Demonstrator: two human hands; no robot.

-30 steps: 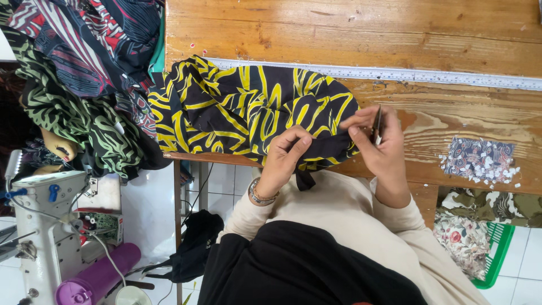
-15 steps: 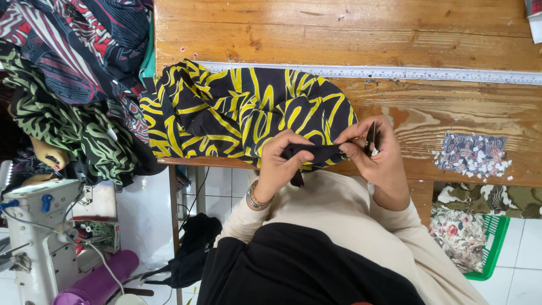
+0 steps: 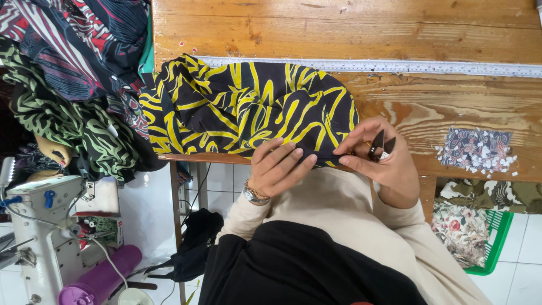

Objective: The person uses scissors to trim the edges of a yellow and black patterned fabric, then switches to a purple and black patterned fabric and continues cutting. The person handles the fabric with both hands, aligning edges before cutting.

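Observation:
A black garment with yellow stripes point(image 3: 248, 107) lies bunched on the wooden table point(image 3: 361, 28), its near edge hanging over the front. My left hand point(image 3: 279, 164) pinches that near edge, fingers curled under the cloth. My right hand point(image 3: 381, 155) holds the same edge a little to the right, between thumb and forefinger. Small thread snips point(image 3: 381, 147) with dark blades sit tucked in that hand, blades pointing up and away from me.
A white measuring strip point(image 3: 395, 66) runs across the table. A patterned cloth scrap with white bits point(image 3: 474, 149) lies at the right. Piled printed fabrics point(image 3: 68, 85) hang at the left, above a white sewing machine point(image 3: 45, 226). A green basket point(image 3: 497, 237) stands at lower right.
The dark strip stretched between my hands earlier is gone from sight. Both hands have closed in on the garment's near edge, and the cloth has shifted slightly.

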